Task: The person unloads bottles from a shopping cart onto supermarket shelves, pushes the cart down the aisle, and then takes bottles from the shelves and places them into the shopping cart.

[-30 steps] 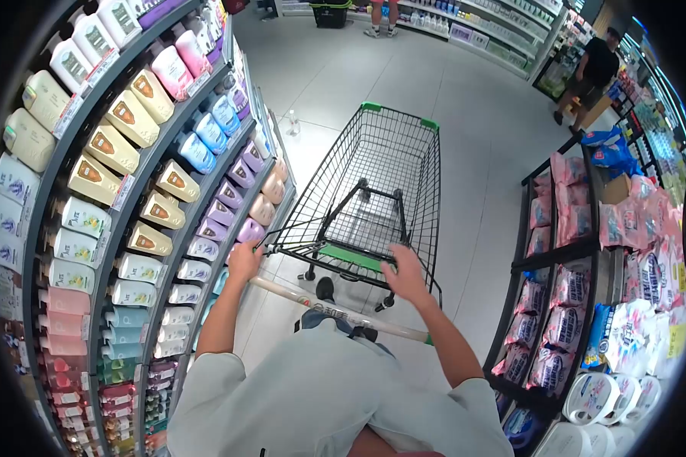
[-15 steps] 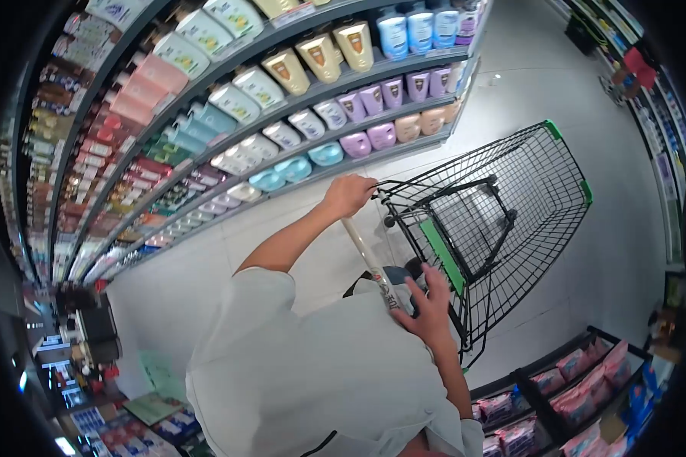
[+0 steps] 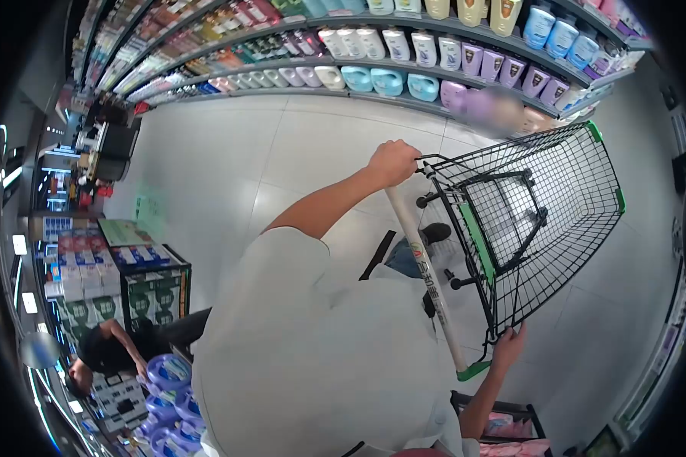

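Note:
A wire shopping cart (image 3: 549,221) with green corner pieces stands in front of the body, its basket showing nothing inside. My left hand (image 3: 394,163) is closed round the far end of the cart's pale handle bar (image 3: 427,274), beside the frame corner. Near the other rear corner of the basket, my right hand (image 3: 509,344) touches the black wire frame, its fingers partly hidden behind the wires. The handle's green end cap (image 3: 474,371) lies just left of that hand. Below the bar a dark shoe (image 3: 436,232) shows on the floor.
Shelves of bottles (image 3: 450,53) curve along the top, close to the cart's far side. At the lower left, a person in black (image 3: 114,346) leans near purple jugs (image 3: 168,396) and stacked boxes (image 3: 84,266). Pink packs (image 3: 511,426) sit in a rack at the bottom right.
The view has swung round, with the shelves now along the top. My right hand has moved from over the handle area to the basket's rear corner. My left hand stays on the handle end.

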Action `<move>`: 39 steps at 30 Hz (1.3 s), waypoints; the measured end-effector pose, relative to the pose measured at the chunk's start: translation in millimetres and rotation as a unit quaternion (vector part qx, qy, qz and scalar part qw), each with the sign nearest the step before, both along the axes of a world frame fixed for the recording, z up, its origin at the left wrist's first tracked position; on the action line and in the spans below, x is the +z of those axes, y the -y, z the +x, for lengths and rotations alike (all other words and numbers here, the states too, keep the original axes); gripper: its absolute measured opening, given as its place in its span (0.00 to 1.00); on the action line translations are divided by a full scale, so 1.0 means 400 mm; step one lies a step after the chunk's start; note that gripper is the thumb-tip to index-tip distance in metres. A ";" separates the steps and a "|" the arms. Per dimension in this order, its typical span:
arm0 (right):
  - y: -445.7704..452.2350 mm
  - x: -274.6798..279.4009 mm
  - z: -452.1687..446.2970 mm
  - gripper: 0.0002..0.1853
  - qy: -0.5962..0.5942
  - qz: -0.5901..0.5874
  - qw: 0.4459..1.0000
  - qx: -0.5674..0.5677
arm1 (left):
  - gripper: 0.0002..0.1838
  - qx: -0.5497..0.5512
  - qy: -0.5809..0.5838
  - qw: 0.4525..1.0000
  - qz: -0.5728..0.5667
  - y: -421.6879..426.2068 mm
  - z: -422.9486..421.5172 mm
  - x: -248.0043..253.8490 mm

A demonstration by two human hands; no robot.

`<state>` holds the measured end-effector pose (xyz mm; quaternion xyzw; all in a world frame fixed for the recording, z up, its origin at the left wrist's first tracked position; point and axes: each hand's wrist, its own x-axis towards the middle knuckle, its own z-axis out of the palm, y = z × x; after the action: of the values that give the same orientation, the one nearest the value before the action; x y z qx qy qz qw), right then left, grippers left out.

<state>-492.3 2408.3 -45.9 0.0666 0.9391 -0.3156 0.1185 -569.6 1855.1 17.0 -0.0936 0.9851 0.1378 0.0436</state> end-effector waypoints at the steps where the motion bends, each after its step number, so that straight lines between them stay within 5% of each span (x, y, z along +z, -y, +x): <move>1: -0.018 -0.020 0.002 0.27 -0.030 -0.012 0.999 0.022 | 0.09 0.023 0.021 0.999 -0.005 -0.003 0.051 0.013; 3: -0.100 -0.099 -0.001 0.27 -0.087 -0.002 0.995 0.057 | 0.09 0.070 0.011 0.997 0.008 -0.035 0.210 0.001; 9: -0.114 -0.043 -0.070 0.27 0.022 -0.003 0.982 0.188 | 0.07 0.231 -0.022 0.971 0.064 -0.166 0.567 0.046; 14: 0.016 0.106 -0.079 0.25 0.041 0.033 0.967 0.250 | 0.08 0.323 -0.041 0.944 0.046 -0.253 0.816 0.064; 17: 0.090 0.084 -0.140 0.26 0.042 0.054 0.946 0.316 | 0.11 0.373 -0.055 0.923 0.071 -0.293 0.913 0.048; 23: 0.322 0.076 -0.368 0.27 0.047 0.023 0.912 0.407 | 0.12 0.495 -0.070 0.862 0.082 -0.380 0.956 0.041; 33: 0.736 0.089 -0.565 0.11 0.009 0.056 0.848 0.528 | 0.15 0.622 -0.116 0.759 0.150 -0.355 0.911 0.019; 39: 0.707 0.172 -0.556 0.18 -0.264 -0.061 0.734 0.623 | 0.13 0.643 -0.141 0.736 0.159 -0.384 0.854 -0.044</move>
<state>-714.6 2125.4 22.8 -0.6269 0.7425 -0.2325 0.0402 -227.8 2008.7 -0.5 -0.6760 0.6490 0.2988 -0.1803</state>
